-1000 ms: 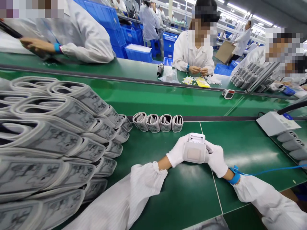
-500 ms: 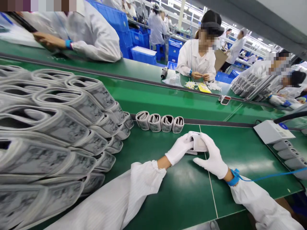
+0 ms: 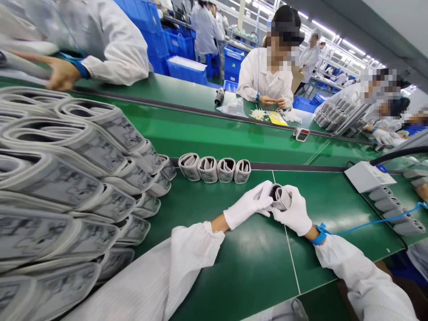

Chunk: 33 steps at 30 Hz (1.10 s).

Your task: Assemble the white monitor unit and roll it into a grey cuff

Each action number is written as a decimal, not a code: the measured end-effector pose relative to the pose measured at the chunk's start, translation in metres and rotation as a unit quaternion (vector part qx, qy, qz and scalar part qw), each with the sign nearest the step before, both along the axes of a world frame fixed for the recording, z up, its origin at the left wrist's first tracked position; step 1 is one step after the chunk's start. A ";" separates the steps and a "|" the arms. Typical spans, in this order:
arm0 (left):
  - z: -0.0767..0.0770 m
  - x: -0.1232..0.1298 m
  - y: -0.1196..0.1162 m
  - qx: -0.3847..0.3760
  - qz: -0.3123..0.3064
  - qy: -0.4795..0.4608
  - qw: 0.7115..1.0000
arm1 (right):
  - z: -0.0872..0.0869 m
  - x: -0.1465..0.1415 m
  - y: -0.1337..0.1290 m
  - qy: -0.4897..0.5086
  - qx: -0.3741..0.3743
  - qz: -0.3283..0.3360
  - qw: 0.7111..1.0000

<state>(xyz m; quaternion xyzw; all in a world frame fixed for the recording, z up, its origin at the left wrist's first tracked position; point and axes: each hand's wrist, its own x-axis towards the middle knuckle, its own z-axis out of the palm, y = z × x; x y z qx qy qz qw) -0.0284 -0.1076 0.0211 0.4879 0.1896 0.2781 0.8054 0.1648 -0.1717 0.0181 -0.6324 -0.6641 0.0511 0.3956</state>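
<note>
Both hands wear white gloves and meet over the green table. A rolled grey-white cuff (image 3: 281,199) is between them, its open coil facing up and toward me. My left hand (image 3: 249,205) holds the cuff's left side with its fingers. My right hand (image 3: 294,211) wraps round its right side, thumb below; a blue band circles that wrist. Just left of the hands and farther back, several rolled cuffs (image 3: 226,170) stand side by side in a row.
A large stack of rolled cuffs (image 3: 90,151) fills the left. A white box (image 3: 369,177) and more rolls (image 3: 396,209) are at the right. A blue cord runs from my right wrist. Across the green belt (image 3: 200,129), a person handles small parts; another person's arm reaches in at upper left.
The cuff has turned so its coiled end now shows, and my right hand has closed round it. The view has shifted slightly. The upper-left person's hand has moved.
</note>
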 end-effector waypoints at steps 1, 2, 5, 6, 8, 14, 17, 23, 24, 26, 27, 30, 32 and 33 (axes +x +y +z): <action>0.000 0.000 0.000 0.003 0.002 0.001 1.000 | -0.001 0.000 0.000 0.003 -0.003 -0.003 1.000; 0.000 0.000 0.000 0.004 0.003 0.002 1.000 | -0.002 0.001 0.001 0.007 -0.005 -0.003 1.000; 0.001 0.000 -0.001 -0.002 0.009 0.001 1.000 | -0.005 0.004 0.003 0.028 -0.001 0.015 0.999; 0.001 0.001 -0.001 -0.007 0.014 0.000 1.000 | -0.005 0.005 0.004 0.036 0.003 0.028 0.999; 0.001 0.001 -0.001 -0.017 0.023 -0.003 1.000 | -0.005 0.006 0.005 0.054 0.009 0.062 0.997; -0.002 0.006 -0.003 0.010 0.096 -0.007 0.995 | -0.006 0.006 0.006 0.101 0.000 0.118 0.988; -0.002 0.010 -0.007 0.068 0.176 0.060 0.980 | -0.007 0.009 0.008 0.126 -0.020 0.116 0.985; 0.000 0.013 -0.012 0.128 0.282 0.154 0.938 | -0.008 0.017 0.011 0.240 -0.125 0.207 0.940; -0.001 0.013 -0.013 0.130 0.285 0.150 0.938 | -0.009 0.018 0.012 0.263 -0.131 0.212 0.932; -0.002 0.013 -0.012 0.132 0.279 0.140 0.941 | -0.011 0.021 0.014 0.299 -0.140 0.210 0.920; -0.002 0.013 -0.012 0.133 0.272 0.136 0.943 | -0.012 0.022 0.016 0.309 -0.145 0.211 0.916; -0.004 0.014 -0.012 0.141 0.256 0.136 0.947 | -0.011 0.029 0.020 0.308 -0.169 0.220 0.910; -0.006 0.016 -0.013 0.143 0.252 0.135 0.947 | -0.006 0.034 0.022 0.285 -0.193 0.226 0.911; -0.006 0.017 -0.013 0.140 0.256 0.130 0.948 | -0.003 0.037 0.022 0.275 -0.198 0.223 0.914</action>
